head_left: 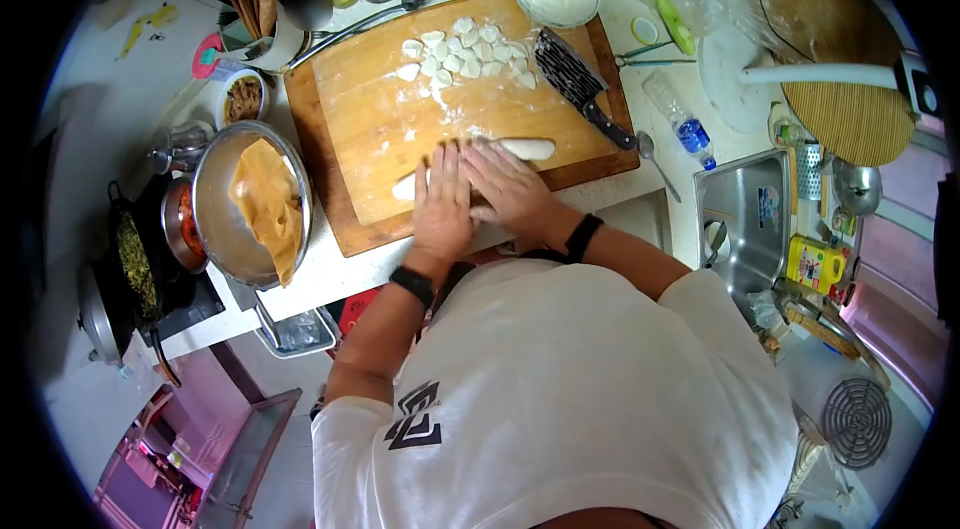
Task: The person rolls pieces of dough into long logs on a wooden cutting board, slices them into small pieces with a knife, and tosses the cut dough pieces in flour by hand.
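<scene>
Dough roll lies on the near part of the wooden board in the head view, beneath the fingers of both hands and just in front of the white shirt. Its long axis runs crosswise to the body at a slant, the left end nearer the shirt and the right end farther off, so the fingers cross it rather than run along it. The left hand covers the stretch beside the left end, where only a short tip shows; the right hand lies closer to the other end, which reaches farther out past its fingers. Both hands are flattened with fingers extended, laid over the roll instead of curled round it; how hard the palms press cannot be told. Farther up the board sit cut dough pieces, and the cleaver lies to their right, nearer the right hand.
</scene>
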A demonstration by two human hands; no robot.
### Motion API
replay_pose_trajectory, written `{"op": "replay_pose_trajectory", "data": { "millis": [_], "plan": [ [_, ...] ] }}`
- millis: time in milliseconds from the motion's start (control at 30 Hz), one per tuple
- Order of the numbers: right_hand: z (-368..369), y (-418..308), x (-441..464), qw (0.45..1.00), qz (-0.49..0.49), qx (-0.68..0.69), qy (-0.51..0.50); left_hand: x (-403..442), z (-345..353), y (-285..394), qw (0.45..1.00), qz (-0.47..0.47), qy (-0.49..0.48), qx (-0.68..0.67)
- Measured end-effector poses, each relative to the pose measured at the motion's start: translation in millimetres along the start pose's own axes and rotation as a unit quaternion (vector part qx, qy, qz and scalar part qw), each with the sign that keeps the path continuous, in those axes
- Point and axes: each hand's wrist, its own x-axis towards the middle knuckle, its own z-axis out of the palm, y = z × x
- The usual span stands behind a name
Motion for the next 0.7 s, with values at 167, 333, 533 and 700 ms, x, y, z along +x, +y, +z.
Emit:
{"op": "replay_pose_trajectory", "data": {
  "millis": [167,333,533,700],
  "plan": [
    [-7,46,66,0.996,0.020,-0.067,-0.060,64,-20,-38,0.997,-0.011,0.022,0.074],
    [-25,25,30,0.995,0.034,-0.060,-0.065,32,-22,-27,0.998,-0.013,0.041,0.035],
    [-24,23,-17,0.994,0.032,-0.047,-0.088,-15,-23,-21,0.999,-0.009,-0.015,0.030],
    [-33,68,46,0.991,0.042,-0.089,-0.088,47,-28,-62,0.993,-0.059,0.029,0.093]
  ]
}}
